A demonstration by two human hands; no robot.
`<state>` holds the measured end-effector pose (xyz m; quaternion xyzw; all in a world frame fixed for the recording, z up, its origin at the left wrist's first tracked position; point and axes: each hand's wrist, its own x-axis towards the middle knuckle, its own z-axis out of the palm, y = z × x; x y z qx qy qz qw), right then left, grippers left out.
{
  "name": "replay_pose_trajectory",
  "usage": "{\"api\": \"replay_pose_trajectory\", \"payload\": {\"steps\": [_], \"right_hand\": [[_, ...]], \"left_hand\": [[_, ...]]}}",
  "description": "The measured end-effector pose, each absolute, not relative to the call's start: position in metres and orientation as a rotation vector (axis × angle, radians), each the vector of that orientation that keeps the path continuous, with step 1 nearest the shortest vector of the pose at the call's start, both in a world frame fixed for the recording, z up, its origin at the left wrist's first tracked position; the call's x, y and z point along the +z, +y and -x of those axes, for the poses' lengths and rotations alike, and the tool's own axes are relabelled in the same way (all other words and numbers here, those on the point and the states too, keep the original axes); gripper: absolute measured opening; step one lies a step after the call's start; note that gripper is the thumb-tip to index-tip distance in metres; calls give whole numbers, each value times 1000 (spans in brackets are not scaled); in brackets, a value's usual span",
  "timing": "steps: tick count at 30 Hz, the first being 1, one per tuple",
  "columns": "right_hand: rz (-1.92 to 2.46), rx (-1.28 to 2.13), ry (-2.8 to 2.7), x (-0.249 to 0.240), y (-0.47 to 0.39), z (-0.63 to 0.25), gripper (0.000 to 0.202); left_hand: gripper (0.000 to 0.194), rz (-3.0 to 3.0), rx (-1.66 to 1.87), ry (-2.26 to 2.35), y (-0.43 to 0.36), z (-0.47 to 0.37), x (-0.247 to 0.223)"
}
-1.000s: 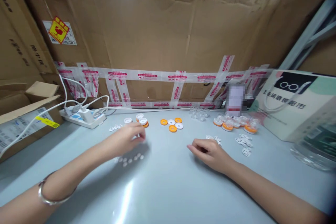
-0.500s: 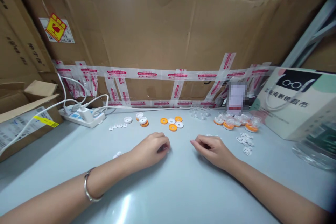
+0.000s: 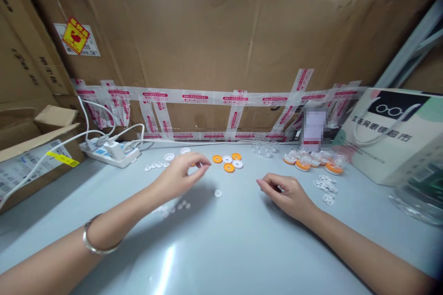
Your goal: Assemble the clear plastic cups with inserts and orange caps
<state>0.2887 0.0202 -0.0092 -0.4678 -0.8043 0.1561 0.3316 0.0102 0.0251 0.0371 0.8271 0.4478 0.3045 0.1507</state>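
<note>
1 white disc [image 3: 218, 193] on tbl [image 3: 228, 249] btwn L hand [image 3: 178, 173], thumb & fingers slightly apart, nothing seen in grip, & R hand [image 3: 287, 194], fingers curled, can't tell if holding.

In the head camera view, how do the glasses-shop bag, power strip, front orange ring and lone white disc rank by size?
Largest to smallest, as they look:
1. Glasses-shop bag
2. Power strip
3. Front orange ring
4. Lone white disc, smallest despite lying nearer the camera than the ring

The counter [image 3: 235, 249] is brightly lit and streaked with white glare at near left; a soft shadow is cast beneath the left hand [image 3: 180, 174]; the far right corner is darkened.
</note>
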Motion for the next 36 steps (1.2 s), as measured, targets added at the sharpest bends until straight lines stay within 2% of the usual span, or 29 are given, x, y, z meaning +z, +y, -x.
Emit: {"api": "replay_pose_trajectory", "payload": {"steps": [6,11,16,21,27,36], "right_hand": [[1279,445,-2035,-6,23,-289,24],[1302,258,-2090,-4,33,-286,20],[1439,176,-2281,-1,58,-279,32],[1532,198,-2335,4,84,-264,39],[1531,201,-2363,-1,98,-257,28],[1471,180,-2386,-7,85,-261,23]], "left_hand": [[23,-2465,854,1436,32,34,31],[23,-2828,652,1536,35,54,15],[28,-2938,493,1620,36,53,16],[31,-2907,531,1574,32,51,15],[32,-2928,613,1472,29,48,14],[28,-2940,598,1446,26,46,15]]}}
